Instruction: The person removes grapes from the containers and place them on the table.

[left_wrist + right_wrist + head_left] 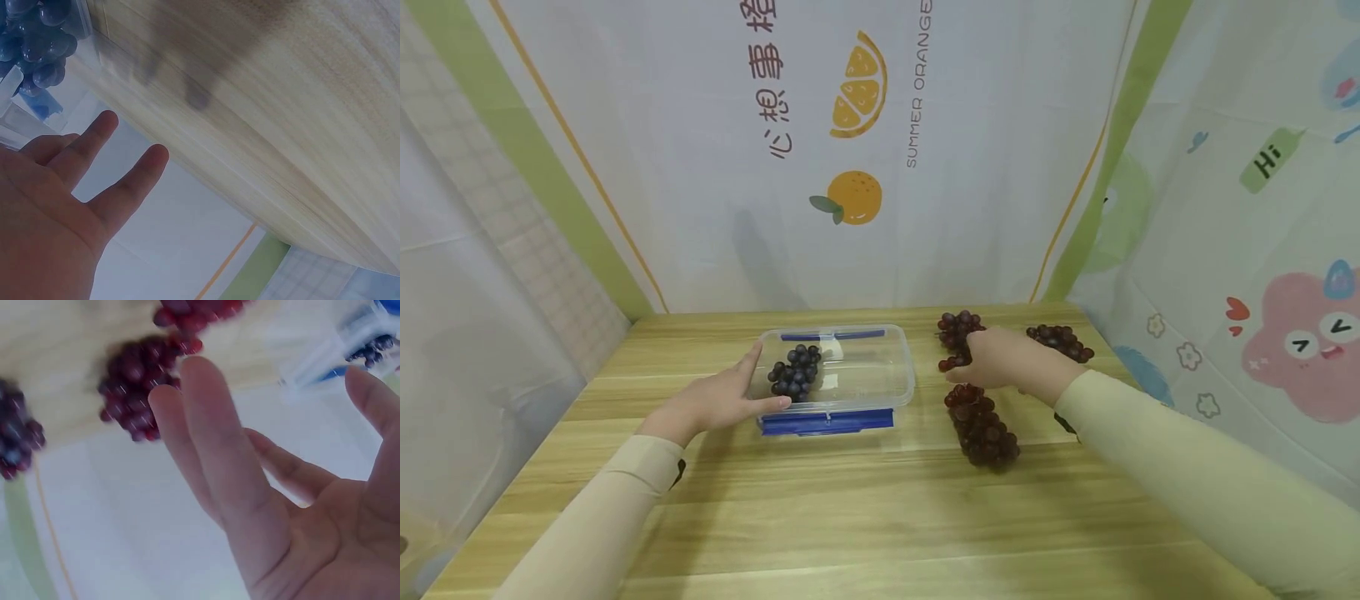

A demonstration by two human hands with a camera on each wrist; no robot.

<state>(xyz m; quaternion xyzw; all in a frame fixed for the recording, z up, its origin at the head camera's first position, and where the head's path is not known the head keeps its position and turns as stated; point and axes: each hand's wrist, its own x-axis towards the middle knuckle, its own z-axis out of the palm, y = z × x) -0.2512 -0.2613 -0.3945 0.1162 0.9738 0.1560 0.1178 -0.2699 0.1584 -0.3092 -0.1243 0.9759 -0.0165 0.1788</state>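
Clear plastic box best steadied by left hand, fingers spread; right hand, fingers extended, should cup rear grapes gently

Downward head view, close wrist views, grapes shared

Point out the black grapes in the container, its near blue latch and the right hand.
Black grapes (795,375): head view, middle of the bunch.
Near blue latch (827,423): head view, its middle.
Right hand (1006,358): head view, back of the hand.
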